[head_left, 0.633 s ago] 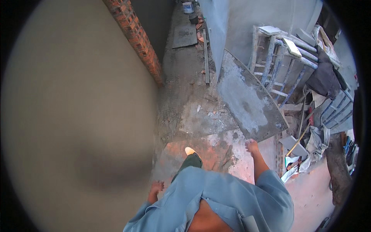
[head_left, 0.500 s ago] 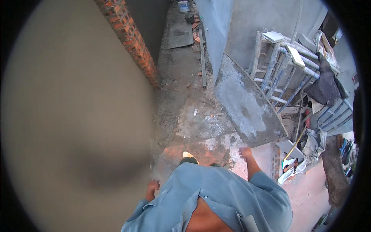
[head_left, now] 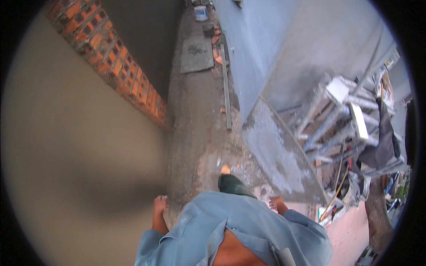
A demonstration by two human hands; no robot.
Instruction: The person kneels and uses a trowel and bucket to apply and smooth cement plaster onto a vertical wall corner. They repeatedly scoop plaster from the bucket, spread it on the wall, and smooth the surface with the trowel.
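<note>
My left hand hangs beside the plastered wall at the left, its fingers loosely bent and slightly apart. Nothing shows in it. My right hand is low at my right side with its fingers apart, also holding nothing. It is nearest to the lower edge of a large cement-stained board that slants by the right wall. Between the hands, one leg in dark trousers reaches forward, with a light yellowish shoe tip on the ground.
A rough passage runs ahead between the brick wall end and a grey-blue wall. A long bar, a flat sheet, a dark bucket and a white bucket lie along it. Stacked metal frames crowd the right.
I have stepped forward, so the board, brick wall end and frames look nearer. My left hand has swung forward, my right hand back. One leg now shows ahead of the body.
</note>
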